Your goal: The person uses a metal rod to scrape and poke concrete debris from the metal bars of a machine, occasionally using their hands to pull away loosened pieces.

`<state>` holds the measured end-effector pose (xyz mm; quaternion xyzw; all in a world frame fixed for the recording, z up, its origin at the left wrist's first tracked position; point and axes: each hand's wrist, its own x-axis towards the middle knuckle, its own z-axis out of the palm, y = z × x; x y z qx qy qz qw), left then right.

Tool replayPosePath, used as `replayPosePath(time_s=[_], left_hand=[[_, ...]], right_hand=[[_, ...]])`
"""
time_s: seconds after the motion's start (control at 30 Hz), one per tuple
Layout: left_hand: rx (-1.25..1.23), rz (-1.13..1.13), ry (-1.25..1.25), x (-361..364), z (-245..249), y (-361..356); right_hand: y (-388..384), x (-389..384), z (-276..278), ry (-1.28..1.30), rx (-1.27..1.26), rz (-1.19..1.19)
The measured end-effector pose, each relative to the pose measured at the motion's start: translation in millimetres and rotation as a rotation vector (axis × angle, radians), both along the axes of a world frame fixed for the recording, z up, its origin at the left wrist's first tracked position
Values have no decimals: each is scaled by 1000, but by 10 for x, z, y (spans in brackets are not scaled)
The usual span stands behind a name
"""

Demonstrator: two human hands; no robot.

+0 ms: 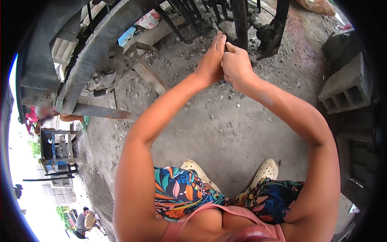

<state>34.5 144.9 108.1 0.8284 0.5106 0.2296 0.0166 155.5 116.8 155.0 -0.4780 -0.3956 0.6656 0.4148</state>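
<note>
Both arms reach forward and my hands meet in front of a dark metal frame with upright bars [240, 24]. My left hand [211, 62] is held out nearly flat, its fingers stretched together and pointing away from me. Against its palm side rests my right hand [238, 66], curled into a fist with the thumb on top. Whatever the right fingers may hold is hidden. Just past the hands, a dark lumpy metal part [266, 34] hangs on the frame's right side.
Grey dusty ground [238, 133] with loose stones lies below. A hollow concrete block [348, 86] stands at right. A curved metal beam [92, 48] and a wooden piece [147, 72] are at left. People [86, 222] are farther off at left.
</note>
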Motion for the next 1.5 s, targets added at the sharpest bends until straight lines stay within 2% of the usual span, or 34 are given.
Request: replayPosePath(time_s=[0.2, 0.27, 0.4, 0.47, 0.5, 0.53, 0.57, 0.6, 0.63, 0.67, 0.73, 0.77, 0.83, 0.87, 0.93, 0.97, 1.03, 1.13, 1.17, 1.33, 1.5], left_hand=[[-88, 56, -105, -44, -13, 87], [-76, 39, -45, 40, 67, 75], [-57, 19, -55, 183, 113, -176], [-53, 30, -111, 110, 5, -20], [-315, 38, -189, -61, -153, 345], [-311, 38, -188, -234, -477, 394], [-407, 9, -364, -419, -741, 578], [-512, -22, -532, -534, -786, 764], [-298, 62, -153, -353, -310, 316], [-306, 64, -135, -288, -288, 86], [-13, 137, -116, -166, -340, -80], [-28, 137, -105, -155, -264, -123], [-453, 201, -226, -122, -147, -259], [-464, 203, -230, -119, -115, -293], [-165, 49, -178, -140, -71, -312], [-172, 54, -185, -149, -94, -316], [-29, 1, -233, -138, -99, -304], [-7, -32, -256, 4, -45, -237], [-43, -66, -168, 19, -44, -191], [-67, -39, -231, 53, -67, 2], [-78, -41, -199, -26, -89, -26]], right_hand=[[217, -95, -25, 80, -61, 27], [185, 55, 41, 100, -55, 111], [-48, 212, 73, 162, -131, 32], [284, 117, -67, 240, -143, 81], [585, -67, -214, 164, -102, 54], [740, -230, -321, 95, -47, 23], [751, -358, -357, 95, -40, -13], [702, -431, -353, 102, -40, -51], [529, -354, -216, 16, -56, -36], [519, -355, -337, -56, 41, -54], [532, -299, -324, 30, -19, 26], [528, -307, -307, 40, -35, 25], [448, -313, -294, 141, -55, 22], [409, -288, -270, 137, -66, 24], [300, -192, -182, 251, -133, 75], [231, -103, -67, 251, -159, 36], [135, 15, -108, 240, -144, 42], [51, 80, -134, 213, -122, 6], [96, 88, -158, 265, -123, 37], [334, 14, -161, 360, -181, 20], [271, -59, -256, 286, -129, 31]])
